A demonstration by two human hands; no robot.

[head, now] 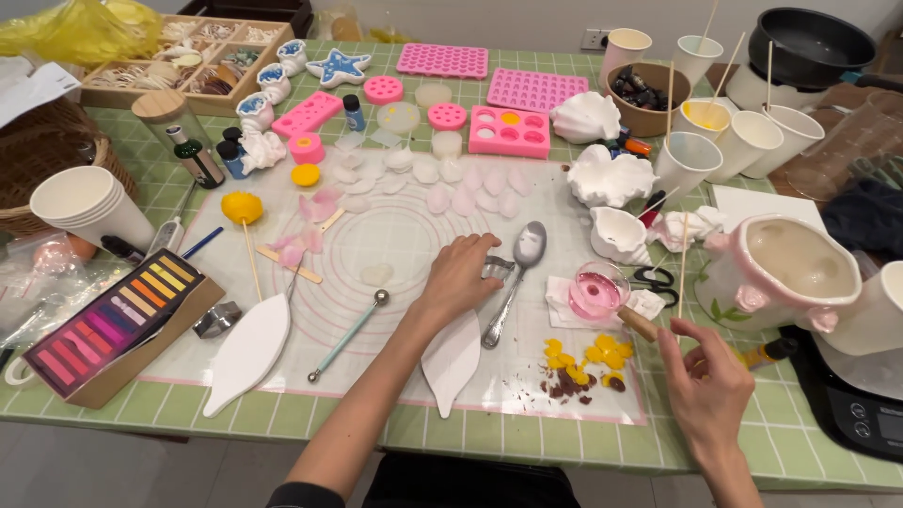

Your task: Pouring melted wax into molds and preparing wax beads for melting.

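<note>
Mid-pour step by the look of it — right hand (707, 376) is pinched closed on the wooden handle of the small glass cup (598, 291), pink liquid inside, cup sitting low over the white tissue (564, 301). Left hand (461, 275) lies fingers-down on the silicone mat (395, 235), fingertips curled on a small metal cutter (497, 268) just beside the spoon (517, 277). Cup is right of the cutter, near but apart — next move calls for a steady tilt without dripping.
</note>
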